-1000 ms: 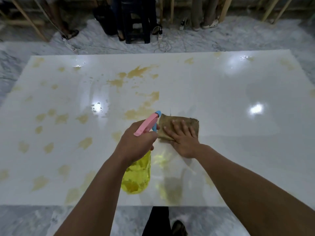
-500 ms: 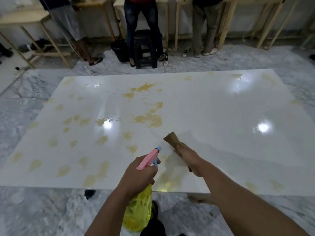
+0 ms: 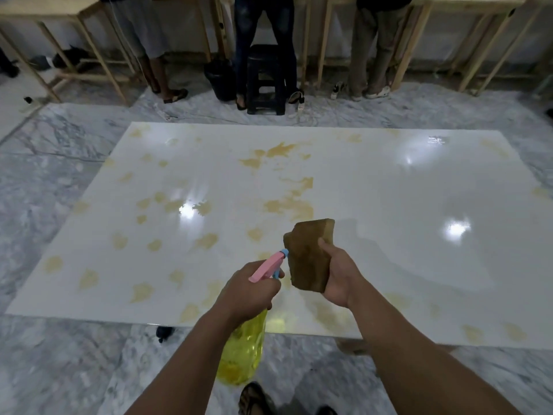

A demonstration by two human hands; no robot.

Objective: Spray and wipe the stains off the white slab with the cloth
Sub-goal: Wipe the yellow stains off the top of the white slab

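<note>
The white slab [image 3: 404,223] lies flat on the marble floor, with several yellow-brown stains [image 3: 287,205] over its left and middle parts. My left hand [image 3: 247,292] grips a spray bottle [image 3: 244,351] with a yellow body and a pink and blue head, nozzle pointing toward the slab. My right hand [image 3: 339,277] holds a brown cloth [image 3: 308,256] lifted off the slab, above its near edge. The slab's right part looks mostly clean and glossy.
Three people stand at wooden tables [image 3: 98,49] along the far wall beyond the slab. A black stool [image 3: 264,82] and a dark bin [image 3: 220,79] stand on the floor near them. My sandalled foot [image 3: 254,399] is at the slab's near edge.
My right hand has lifted the cloth from flat on the slab and now holds it up in the air. The view has pulled back and up, showing the whole slab.
</note>
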